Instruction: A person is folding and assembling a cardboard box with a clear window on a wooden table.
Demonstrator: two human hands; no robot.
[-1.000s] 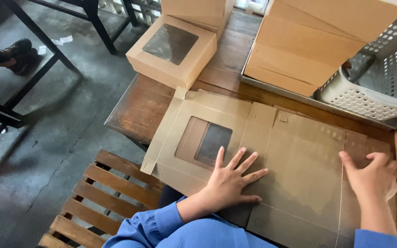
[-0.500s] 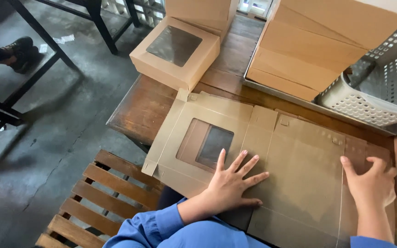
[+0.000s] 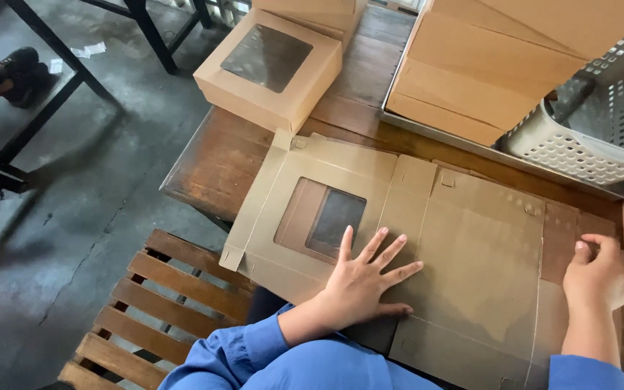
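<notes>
A flat, unfolded cardboard box blank (image 3: 427, 253) with a clear window panel lies across the wooden tabletop (image 3: 218, 162), its near edge overhanging toward the person. The left hand (image 3: 359, 278) presses flat on it just right of the window — fingers spread wide, holding nothing. The right hand (image 3: 601, 274) curls its grip on the blank's right-hand flap, fingers bent over the edge. Behind stand an assembled windowed box (image 3: 269, 68), a stack of cardboard (image 3: 492, 79) and a white perforated basket (image 3: 601, 123).
</notes>
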